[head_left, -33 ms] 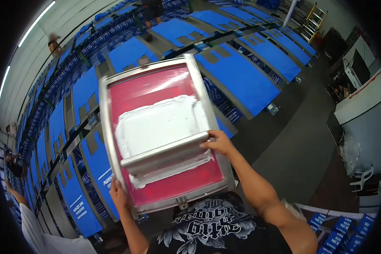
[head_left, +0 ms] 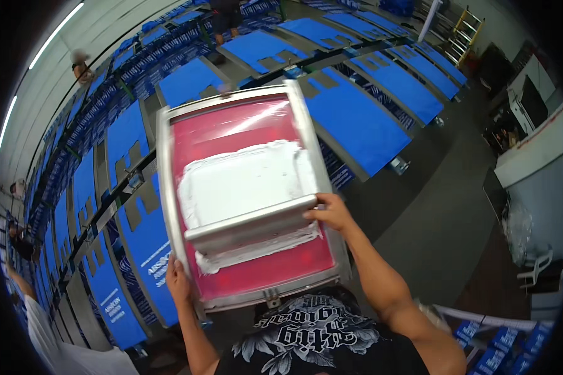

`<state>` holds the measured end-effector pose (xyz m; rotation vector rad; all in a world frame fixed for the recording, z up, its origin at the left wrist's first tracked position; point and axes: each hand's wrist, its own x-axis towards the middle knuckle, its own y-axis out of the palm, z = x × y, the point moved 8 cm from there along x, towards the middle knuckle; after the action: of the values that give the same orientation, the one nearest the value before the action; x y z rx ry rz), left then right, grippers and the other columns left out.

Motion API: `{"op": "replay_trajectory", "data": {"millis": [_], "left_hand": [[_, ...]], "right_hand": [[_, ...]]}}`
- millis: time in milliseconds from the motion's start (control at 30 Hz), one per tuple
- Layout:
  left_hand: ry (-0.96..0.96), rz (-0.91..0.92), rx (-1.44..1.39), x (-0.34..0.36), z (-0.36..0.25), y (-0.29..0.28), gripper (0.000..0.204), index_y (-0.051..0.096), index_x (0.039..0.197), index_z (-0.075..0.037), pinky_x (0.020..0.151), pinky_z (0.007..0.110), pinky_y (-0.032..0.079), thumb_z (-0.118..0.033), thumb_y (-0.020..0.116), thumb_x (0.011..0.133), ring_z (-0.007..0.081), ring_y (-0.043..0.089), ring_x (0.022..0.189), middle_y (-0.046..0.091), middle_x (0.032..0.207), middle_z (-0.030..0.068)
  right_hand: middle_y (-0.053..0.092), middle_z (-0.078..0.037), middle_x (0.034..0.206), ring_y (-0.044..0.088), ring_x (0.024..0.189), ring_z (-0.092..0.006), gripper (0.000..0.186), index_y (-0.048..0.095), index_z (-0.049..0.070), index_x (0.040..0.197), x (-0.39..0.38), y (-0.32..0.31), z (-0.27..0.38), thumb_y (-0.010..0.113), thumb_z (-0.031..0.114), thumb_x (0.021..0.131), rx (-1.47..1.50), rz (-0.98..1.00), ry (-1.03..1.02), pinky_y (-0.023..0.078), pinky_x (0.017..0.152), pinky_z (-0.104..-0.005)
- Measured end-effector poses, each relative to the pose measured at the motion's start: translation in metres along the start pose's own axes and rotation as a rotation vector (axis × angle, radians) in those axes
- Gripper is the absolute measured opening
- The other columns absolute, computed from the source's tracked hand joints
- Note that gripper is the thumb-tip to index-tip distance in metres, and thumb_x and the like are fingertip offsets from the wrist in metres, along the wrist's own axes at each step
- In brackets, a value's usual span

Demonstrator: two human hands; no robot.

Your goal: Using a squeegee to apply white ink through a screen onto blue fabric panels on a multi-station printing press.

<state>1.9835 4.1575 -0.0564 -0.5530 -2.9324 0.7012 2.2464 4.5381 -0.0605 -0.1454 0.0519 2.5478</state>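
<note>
A screen-printing frame [head_left: 166,156] with pale metal sides and red mesh [head_left: 263,278] is held up in front of my body, slightly tilted. Thick white ink [head_left: 244,181] covers the middle of the mesh. Across the ink lies a long metal squeegee [head_left: 253,220]. My right hand [head_left: 333,212] is closed on the squeegee's right end, near the frame's right side. My left hand [head_left: 178,281] grips the frame's lower left side, its fingers partly hidden by the frame. Below the frame, blue fabric panels are partly covered.
Rows of printing boards with blue fabric panels [head_left: 356,125] stretch ahead and left. A person in white [head_left: 62,337] is at the lower left; others stand farther off. To the right are a grey floor [head_left: 413,206], a white chair [head_left: 536,269], a yellow ladder [head_left: 466,34] and blue boxes [head_left: 507,340].
The frame, with the squeegee on it and both my hands, has shifted slightly to the right in view. My grip looks the same.
</note>
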Motion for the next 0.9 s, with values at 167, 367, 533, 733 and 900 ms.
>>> {"op": "replay_trajectory", "data": {"millis": [167,367,533,733,900], "left_hand": [[0.027,0.116,-0.110,-0.036,-0.084,0.190,0.045,0.047,0.128,0.004,0.091,0.029,0.041,-0.027,0.049,0.096,0.0191,0.054,0.106,0.058,0.118,0.0154],[-0.097,0.177,-0.349,-0.069,-0.096,0.328,0.047,0.054,0.122,0.004,0.070,0.023,0.043,-0.034,0.053,0.094,0.0098,0.053,0.078,0.063,0.090,0.0061],[-0.176,0.097,-0.343,-0.073,-0.115,0.401,0.049,0.055,0.121,0.004,0.063,0.023,0.042,-0.037,0.055,0.093,0.0081,0.050,0.071,0.060,0.084,0.0043],[-0.307,-0.070,-0.399,-0.068,-0.150,0.454,0.050,0.050,0.123,0.007,0.064,0.022,0.043,-0.032,0.056,0.093,0.0087,0.052,0.073,0.062,0.087,0.0067],[-0.269,-0.179,-0.443,-0.075,-0.157,0.485,0.049,0.050,0.123,0.007,0.065,0.023,0.044,-0.030,0.056,0.093,0.0089,0.055,0.075,0.064,0.088,0.0077]], "right_hand": [[0.064,-0.005,0.085,0.059,0.078,-0.0116,0.032,0.065,-0.003,0.097,-0.058,-0.202,0.000,0.071,0.007,0.068,0.087,-0.241,0.024,0.047,0.070,-0.0254],[0.065,-0.006,0.084,0.059,0.075,-0.0128,0.033,0.066,-0.003,0.097,-0.048,-0.348,0.002,0.070,0.006,0.066,-0.018,-0.214,0.075,0.046,0.072,-0.0253],[0.065,-0.007,0.084,0.060,0.078,-0.0146,0.036,0.066,-0.005,0.098,0.021,-0.422,0.003,0.071,0.007,0.065,-0.024,-0.151,0.111,0.046,0.073,-0.0271],[0.064,-0.005,0.083,0.057,0.076,-0.0134,0.035,0.065,-0.004,0.097,0.128,-0.470,0.007,0.072,0.009,0.065,-0.124,0.012,0.132,0.045,0.071,-0.0270],[0.065,-0.007,0.086,0.060,0.077,-0.0137,0.035,0.066,-0.003,0.097,0.174,-0.487,0.003,0.073,0.007,0.065,-0.139,0.121,0.198,0.047,0.073,-0.0256]]}}
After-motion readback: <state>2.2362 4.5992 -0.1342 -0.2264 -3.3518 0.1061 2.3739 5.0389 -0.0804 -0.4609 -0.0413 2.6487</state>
